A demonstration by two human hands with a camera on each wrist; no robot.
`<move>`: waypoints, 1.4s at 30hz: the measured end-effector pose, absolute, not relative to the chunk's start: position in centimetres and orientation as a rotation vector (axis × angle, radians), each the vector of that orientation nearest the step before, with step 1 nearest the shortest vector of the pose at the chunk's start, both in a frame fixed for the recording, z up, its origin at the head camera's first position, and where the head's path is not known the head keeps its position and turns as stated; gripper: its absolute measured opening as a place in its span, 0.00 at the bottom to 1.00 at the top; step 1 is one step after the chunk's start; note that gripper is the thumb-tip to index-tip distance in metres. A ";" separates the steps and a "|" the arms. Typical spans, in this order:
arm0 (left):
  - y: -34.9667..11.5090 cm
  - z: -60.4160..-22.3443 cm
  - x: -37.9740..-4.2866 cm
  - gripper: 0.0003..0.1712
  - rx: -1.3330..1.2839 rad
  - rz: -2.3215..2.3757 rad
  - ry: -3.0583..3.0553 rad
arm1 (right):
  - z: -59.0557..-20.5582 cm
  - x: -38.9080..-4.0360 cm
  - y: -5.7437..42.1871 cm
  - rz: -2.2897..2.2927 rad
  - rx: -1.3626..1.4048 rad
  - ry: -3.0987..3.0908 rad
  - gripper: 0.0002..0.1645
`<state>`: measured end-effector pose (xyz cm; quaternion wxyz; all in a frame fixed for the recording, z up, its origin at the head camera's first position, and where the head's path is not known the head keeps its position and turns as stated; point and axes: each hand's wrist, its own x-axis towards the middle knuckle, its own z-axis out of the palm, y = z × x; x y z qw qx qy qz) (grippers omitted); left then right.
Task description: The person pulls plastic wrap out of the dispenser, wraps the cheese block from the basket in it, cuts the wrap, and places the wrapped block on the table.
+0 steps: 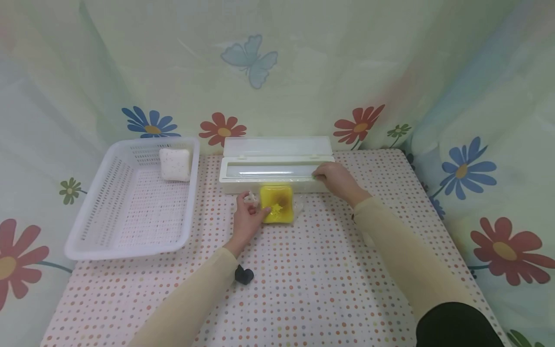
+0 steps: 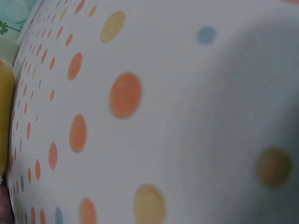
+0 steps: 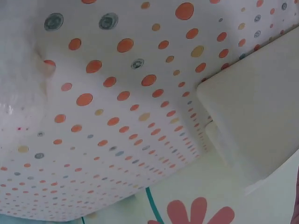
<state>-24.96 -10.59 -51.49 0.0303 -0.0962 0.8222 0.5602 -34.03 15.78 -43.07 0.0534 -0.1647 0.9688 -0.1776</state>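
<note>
A yellow bread-slice-shaped block [image 1: 277,205] with a brown centre lies on the table under clear film, in front of a white cling film box [image 1: 277,186] whose lid stands open. In the left wrist view the block [image 2: 4,116] shows only at the edge. My left hand [image 1: 247,221] holds bunched film at the block's left side, its thumb touching the block. My right hand [image 1: 340,180] pinches a small greenish piece at the box's front edge, near the right end; the fingers mostly hide it. In the right wrist view the box [image 3: 254,107] shows at the right.
A white plastic basket [image 1: 78,248] stands at the left, with a white speckled block [image 1: 175,165] in its back right corner. A dotted cloth covers the table [image 1: 312,289]. Flowered curtains [image 1: 303,62] hang behind and at both sides.
</note>
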 end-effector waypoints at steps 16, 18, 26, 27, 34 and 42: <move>-11.2 -51.2 -25.4 0.51 -0.306 1.730 2.484 | -43.1 -34.0 14.5 -0.492 -0.528 2.941 0.14; -11.2 -51.1 -25.4 0.50 -0.297 1.722 2.485 | -43.2 -34.1 14.7 -0.505 -0.511 2.937 0.14; -10.5 -50.6 -25.5 0.50 -0.271 1.717 2.445 | -43.3 -34.4 15.9 -0.528 -0.429 2.926 0.14; -10.5 -50.6 -25.4 0.49 -0.266 1.708 2.446 | -43.3 -34.4 16.0 -0.532 -0.430 2.927 0.14; -10.2 -50.7 -24.8 0.53 -0.303 1.664 2.479 | -43.1 -34.2 16.5 -0.547 -0.482 2.935 0.14; -11.6 -50.2 -25.4 0.53 -0.505 1.782 2.655 | -42.8 -34.3 16.7 -0.513 -0.486 2.920 0.15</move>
